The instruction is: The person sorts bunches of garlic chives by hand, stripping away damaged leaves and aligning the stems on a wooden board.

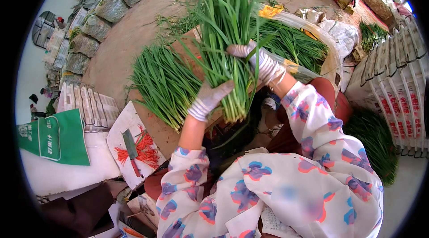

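Note:
Between my two gloved hands stands a thick bunch of green chives [228,28], its pale cut ends low and its leaf tips up and away from me. My left hand [209,99] is closed round the left side of the bunch near the cut ends. Higher up on the right, my right hand [261,63] grips the same bunch, thumb across the stems. Some leaf tips are blurred. A pile of chives [165,84] lies on the brown board [152,119] just left of my left hand. More loose chives [290,41] lie on plastic sheeting beyond my right hand.
At lower left, a cleaver [129,144] and red ties [145,151] lie on a white board beside a green bag [56,137]. Stacked white crates [393,86] stand at right, with dark green chives [373,144] below. Filled sacks [111,6] line the far left.

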Demonstrator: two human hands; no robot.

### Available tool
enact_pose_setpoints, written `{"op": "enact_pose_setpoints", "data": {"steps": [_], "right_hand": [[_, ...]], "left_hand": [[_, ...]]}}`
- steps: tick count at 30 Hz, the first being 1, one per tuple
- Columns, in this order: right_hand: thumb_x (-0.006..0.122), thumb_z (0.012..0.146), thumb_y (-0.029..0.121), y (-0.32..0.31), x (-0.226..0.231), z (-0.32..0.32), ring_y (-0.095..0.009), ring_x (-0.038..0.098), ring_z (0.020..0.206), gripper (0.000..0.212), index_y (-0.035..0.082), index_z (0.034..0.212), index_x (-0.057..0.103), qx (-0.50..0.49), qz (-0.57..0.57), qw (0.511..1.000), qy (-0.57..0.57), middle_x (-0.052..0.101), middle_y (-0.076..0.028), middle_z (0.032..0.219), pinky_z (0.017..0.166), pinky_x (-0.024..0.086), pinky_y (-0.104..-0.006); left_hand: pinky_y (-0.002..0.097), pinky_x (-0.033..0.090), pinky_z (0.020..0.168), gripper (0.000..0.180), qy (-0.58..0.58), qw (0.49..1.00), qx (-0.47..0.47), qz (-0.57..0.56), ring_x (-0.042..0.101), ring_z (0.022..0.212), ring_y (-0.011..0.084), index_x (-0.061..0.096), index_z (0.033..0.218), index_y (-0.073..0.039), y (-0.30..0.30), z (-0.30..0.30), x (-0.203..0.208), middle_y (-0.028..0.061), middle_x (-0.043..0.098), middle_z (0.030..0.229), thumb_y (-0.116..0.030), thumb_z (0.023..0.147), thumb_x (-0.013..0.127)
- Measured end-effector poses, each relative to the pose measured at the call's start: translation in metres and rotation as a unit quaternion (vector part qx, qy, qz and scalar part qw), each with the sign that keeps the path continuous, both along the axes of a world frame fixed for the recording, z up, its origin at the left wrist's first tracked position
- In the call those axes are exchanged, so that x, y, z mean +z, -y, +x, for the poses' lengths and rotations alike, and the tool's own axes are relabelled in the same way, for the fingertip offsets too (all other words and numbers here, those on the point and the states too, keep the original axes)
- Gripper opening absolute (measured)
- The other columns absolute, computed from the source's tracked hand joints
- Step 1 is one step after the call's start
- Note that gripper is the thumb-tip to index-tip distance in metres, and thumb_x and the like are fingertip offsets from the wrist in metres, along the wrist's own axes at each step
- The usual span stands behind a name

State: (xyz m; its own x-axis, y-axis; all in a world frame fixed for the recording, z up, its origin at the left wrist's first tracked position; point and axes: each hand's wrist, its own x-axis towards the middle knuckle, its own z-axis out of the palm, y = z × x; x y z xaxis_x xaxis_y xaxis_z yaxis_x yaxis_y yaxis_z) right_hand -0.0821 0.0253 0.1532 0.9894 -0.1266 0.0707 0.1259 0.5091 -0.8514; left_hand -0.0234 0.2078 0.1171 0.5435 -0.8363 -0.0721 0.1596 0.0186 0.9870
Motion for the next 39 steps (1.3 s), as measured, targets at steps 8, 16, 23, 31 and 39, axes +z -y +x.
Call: {"op": "enact_pose_setpoints", "data": {"steps": [8, 16, 23, 31, 39], "right_hand": [[0.081, 0.065, 0.011, 0.019, 0.051, 0.039, -0.015, 0.053, 0.103, 0.075, 0.002, 0.128, 0.04, -0.052, -0.276, 0.945, 0.165, 0.057, -0.008, 0.115, 0.09, 0.045, -0.0302], [0.081, 0.065, 0.024, 0.03, 0.0, 0.061, -0.016, 0.053, 0.104, 0.069, 0.002, 0.121, 0.047, 0.023, -0.407, 0.886, 0.22, 0.06, -0.008, 0.111, 0.091, 0.045, -0.0317], [0.08, 0.067, 0.023, 0.048, 0.025, 0.055, -0.015, 0.056, 0.096, 0.059, 0.001, 0.115, 0.054, 0.023, -0.437, 0.859, 0.267, 0.063, -0.007, 0.107, 0.085, 0.047, -0.0299], [0.082, 0.062, 0.031, 0.031, 0.041, 0.057, -0.023, 0.057, 0.102, 0.09, 0.0, 0.133, 0.036, 0.106, -0.379, 0.918, 0.053, 0.06, -0.015, 0.112, 0.09, 0.045, -0.032], [0.079, 0.065, 0.018, 0.059, -0.016, 0.139, -0.021, 0.06, 0.094, 0.101, 0.004, 0.142, 0.014, 0.092, -0.405, 0.909, -0.005, 0.058, -0.016, 0.112, 0.08, 0.05, -0.0322]], "left_hand": [[0.0302, 0.046, 0.086, 0.058, 0.178, 0.969, 0.113, -0.127, 0.058, 0.093, 0.0172, 0.052, 0.113, 0.001, 0.035, 0.045, 0.103, 0.0076, 0.062, 0.102, -0.02, 0.067, 0.081], [0.0323, 0.043, 0.089, 0.062, 0.171, 0.971, 0.132, -0.103, 0.055, 0.095, 0.0187, 0.049, 0.114, -0.002, 0.047, 0.067, 0.022, 0.0073, 0.06, 0.105, -0.02, 0.065, 0.083], [0.0291, 0.049, 0.076, 0.039, 0.255, 0.965, 0.045, -0.039, 0.061, 0.082, 0.0169, 0.061, 0.104, -0.002, 0.066, 0.046, 0.111, 0.0053, 0.064, 0.095, -0.009, 0.069, 0.077], [0.0275, 0.049, 0.071, 0.02, 0.114, 0.975, 0.188, -0.024, 0.061, 0.076, 0.0172, 0.065, 0.087, 0.0, 0.085, 0.082, 0.122, 0.0078, 0.064, 0.085, -0.014, 0.073, 0.07], [0.0486, 0.044, 0.09, 0.036, -0.001, 0.926, 0.215, -0.309, 0.058, 0.075, 0.0212, 0.052, 0.113, -0.005, 0.006, 0.215, 0.202, 0.0087, 0.06, 0.076, -0.005, 0.078, 0.058]]}}
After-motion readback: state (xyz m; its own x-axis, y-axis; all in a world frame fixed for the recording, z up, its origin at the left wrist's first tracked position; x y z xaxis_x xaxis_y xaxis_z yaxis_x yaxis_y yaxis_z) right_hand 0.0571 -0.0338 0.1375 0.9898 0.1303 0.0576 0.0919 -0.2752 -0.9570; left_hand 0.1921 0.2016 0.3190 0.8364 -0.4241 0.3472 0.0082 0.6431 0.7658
